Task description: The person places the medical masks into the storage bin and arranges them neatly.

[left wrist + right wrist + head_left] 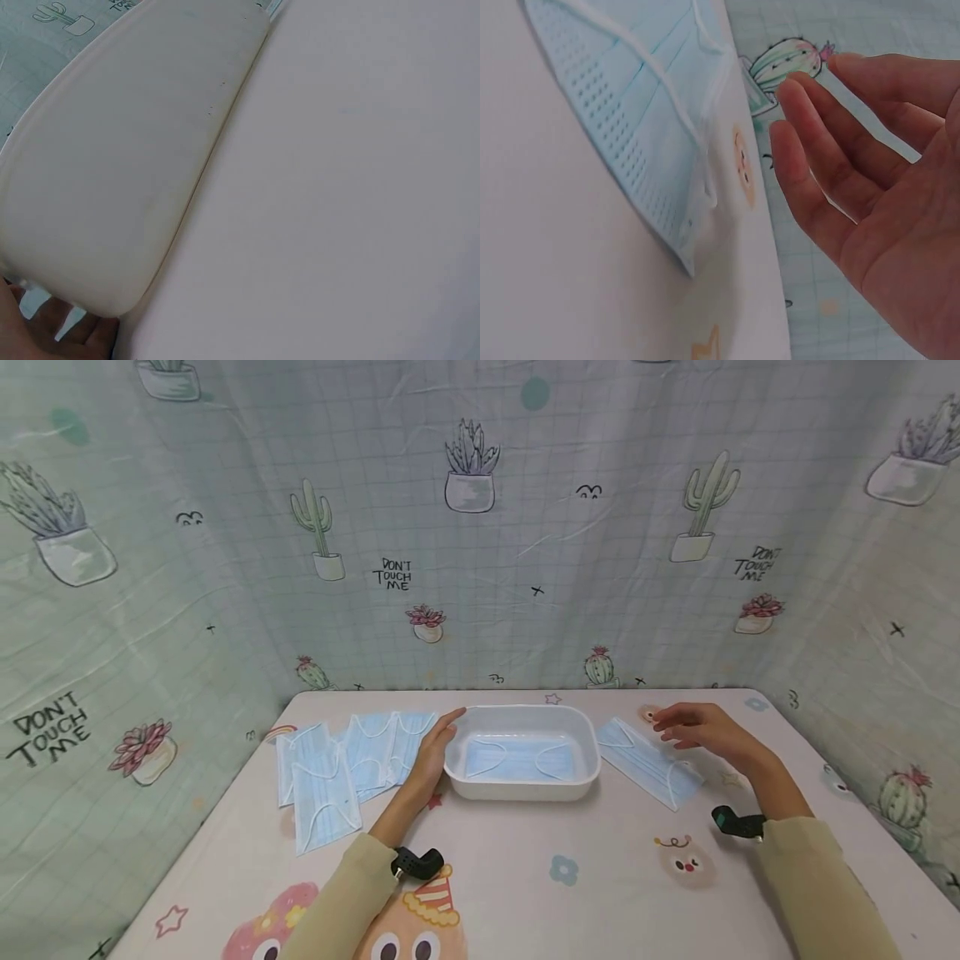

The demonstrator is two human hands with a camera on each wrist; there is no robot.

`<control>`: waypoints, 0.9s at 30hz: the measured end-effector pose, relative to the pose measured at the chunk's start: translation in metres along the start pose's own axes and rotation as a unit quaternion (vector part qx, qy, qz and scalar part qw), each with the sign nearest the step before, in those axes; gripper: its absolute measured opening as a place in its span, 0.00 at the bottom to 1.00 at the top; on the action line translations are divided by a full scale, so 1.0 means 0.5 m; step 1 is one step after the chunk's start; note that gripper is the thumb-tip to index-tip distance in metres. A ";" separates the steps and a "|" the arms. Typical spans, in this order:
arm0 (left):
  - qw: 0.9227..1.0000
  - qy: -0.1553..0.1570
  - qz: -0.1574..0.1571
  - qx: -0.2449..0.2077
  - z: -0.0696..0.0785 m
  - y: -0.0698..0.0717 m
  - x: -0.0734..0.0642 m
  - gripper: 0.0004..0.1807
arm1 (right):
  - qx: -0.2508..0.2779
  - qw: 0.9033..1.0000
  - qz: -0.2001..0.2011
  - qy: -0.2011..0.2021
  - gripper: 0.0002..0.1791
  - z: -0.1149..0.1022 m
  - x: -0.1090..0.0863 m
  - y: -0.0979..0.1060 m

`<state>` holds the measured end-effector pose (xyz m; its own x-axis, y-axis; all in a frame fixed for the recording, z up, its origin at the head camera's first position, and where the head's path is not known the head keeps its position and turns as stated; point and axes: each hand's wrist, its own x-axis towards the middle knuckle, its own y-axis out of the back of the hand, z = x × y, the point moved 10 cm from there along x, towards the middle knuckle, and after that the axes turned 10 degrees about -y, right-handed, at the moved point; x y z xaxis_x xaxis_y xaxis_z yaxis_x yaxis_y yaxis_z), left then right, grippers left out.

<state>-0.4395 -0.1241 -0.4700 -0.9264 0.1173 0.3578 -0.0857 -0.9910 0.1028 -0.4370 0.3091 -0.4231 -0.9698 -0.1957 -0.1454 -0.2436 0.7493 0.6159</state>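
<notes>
A white plastic tub [522,789] stands on the table with a blue face mask [519,760] lying flat inside. My left hand [432,753] rests against the tub's left side, fingertips at the rim's far corner. In the left wrist view, its fingers [56,319] show at the end of the tub wall [112,165]. Right of the tub, another blue face mask [651,762] lies slanted on the table. Above that mask's right side hovers my right hand [708,731], fingers loosely bent and holding nothing. The right wrist view shows this hand beside the mask [630,97].
Several blue face masks [322,789] lie overlapping on the table left of the tub. A pale cloth with cartoon prints covers the table [570,910]. Behind it and along both sides hangs a curtain [525,635] with a cactus pattern.
</notes>
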 end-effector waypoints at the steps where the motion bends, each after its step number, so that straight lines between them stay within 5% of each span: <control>1: 1.000 0.000 0.000 0.001 0.000 0.000 0.000 0.24 | -0.005 1.000 0.001 -0.007 0.26 0.007 0.001 0.002; 16: 1.000 0.003 0.005 0.007 -0.002 0.003 0.001 0.24 | -0.058 0.997 -0.038 -0.028 0.28 0.052 0.010 -0.006; 27: 1.000 0.003 0.002 0.011 -0.003 0.001 0.001 0.24 | -0.090 0.996 -0.006 -0.006 0.25 0.043 0.014 -0.014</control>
<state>-0.4407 -0.1247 -0.4712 -0.9286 0.1136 0.3534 -0.0749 -0.9898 0.1213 -0.4424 0.3164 -0.4451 -0.9673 -0.1947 -0.1623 -0.2496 0.6210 0.7430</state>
